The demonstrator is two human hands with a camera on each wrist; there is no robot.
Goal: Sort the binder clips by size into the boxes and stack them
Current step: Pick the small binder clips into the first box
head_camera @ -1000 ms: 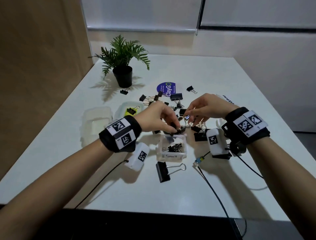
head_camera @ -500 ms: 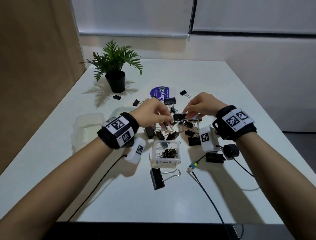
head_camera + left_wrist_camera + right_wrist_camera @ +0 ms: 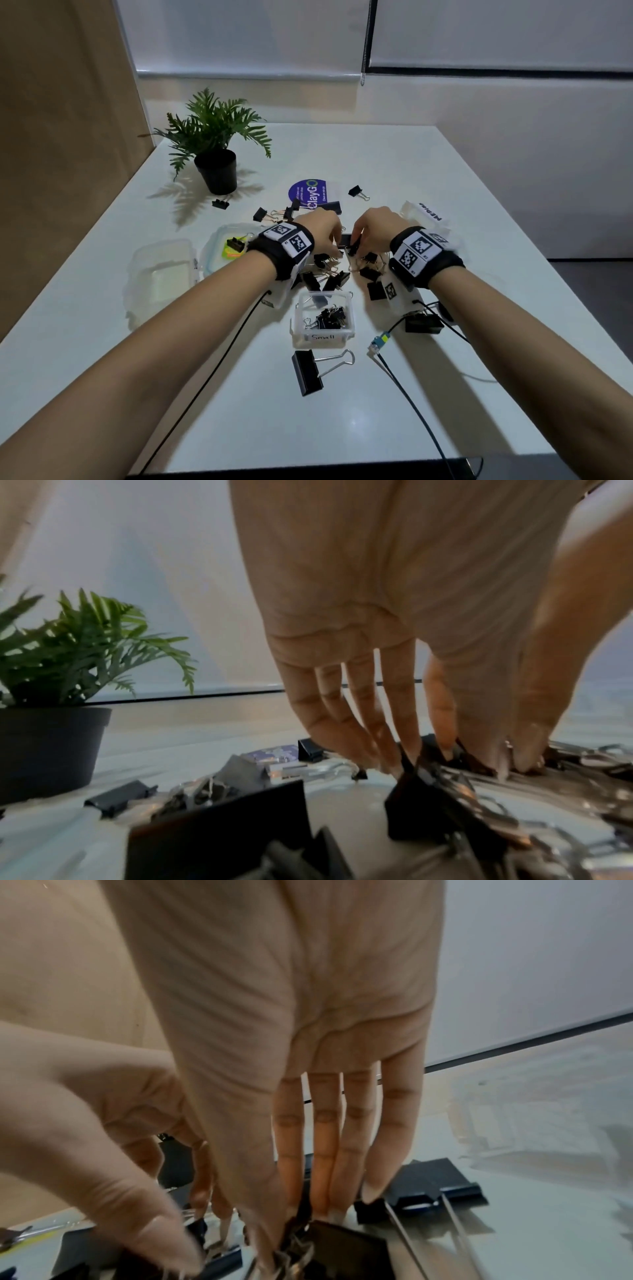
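Black binder clips of mixed sizes lie in a loose pile (image 3: 339, 274) at the table's middle. Both hands reach down into it, close together. My left hand (image 3: 337, 245) pinches a black clip (image 3: 462, 756) between thumb and index finger. My right hand (image 3: 354, 245) pinches the wire handles of a clip (image 3: 298, 1237) with thumb and index, its other fingers straight down. A clear box marked Small (image 3: 322, 334) holds several small clips just in front of the pile. A box marked Medium (image 3: 428, 214) stands behind my right wrist.
A large clip (image 3: 306, 373) lies in front of the Small box. A clear box (image 3: 219, 240) with a clip and a yellow label, and a clear lid (image 3: 161, 274), sit at the left. A potted plant (image 3: 215, 164) and a round sticker (image 3: 308, 195) are farther back. Cables (image 3: 404, 394) trail from both wrists.
Both hands have moved away from the Small box, farther into the pile, and drawn closer together around one spot.
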